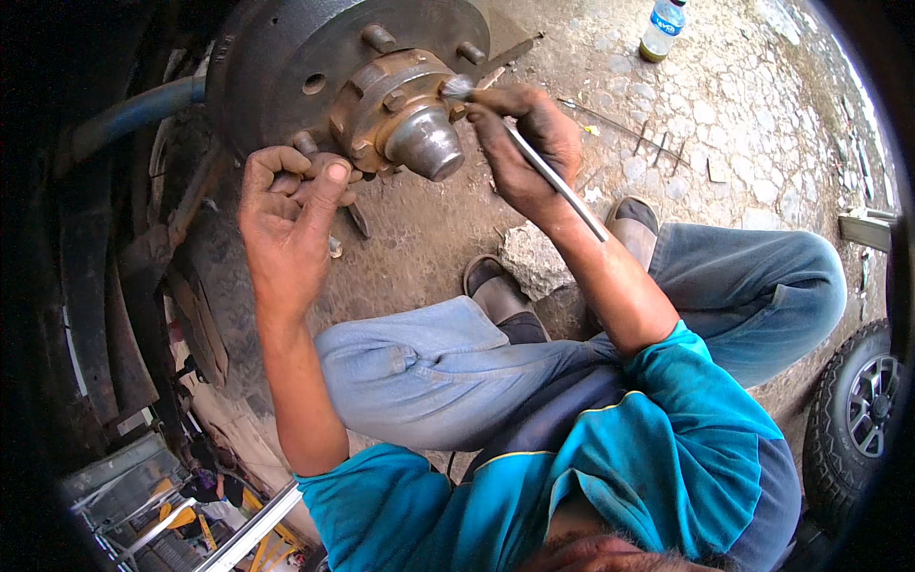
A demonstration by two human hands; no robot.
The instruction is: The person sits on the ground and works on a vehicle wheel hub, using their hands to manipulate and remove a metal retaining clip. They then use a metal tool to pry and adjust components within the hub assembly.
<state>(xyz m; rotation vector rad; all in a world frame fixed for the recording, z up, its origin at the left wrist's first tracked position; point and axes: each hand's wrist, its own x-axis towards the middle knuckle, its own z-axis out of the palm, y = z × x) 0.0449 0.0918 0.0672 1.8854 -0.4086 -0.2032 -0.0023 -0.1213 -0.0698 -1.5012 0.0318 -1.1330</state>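
A dark brake drum [276,43] with wheel studs fills the top, and a rusty hub [376,81] with a ring of bolts and a shiny round metal end cap [426,143] stands out from its middle. My right hand [538,143] is closed around a slim silver wrench [562,186]. Its shank runs back over my wrist; a bright metal end reaches a bolt on the hub's right side. By the hub's lower left, my left hand [291,210] is curled with thumb and fingers together near a stud [306,143]. Whatever it pinches is too small to make out.
A stone block [537,259] lies between my shoes on the cracked floor. Behind stands a plastic bottle [661,30] with dark liquid. A thin metal rod [624,133] lies right of the hub, a tyre [848,410] far right. Dark vehicle parts [91,276] crowd the left.
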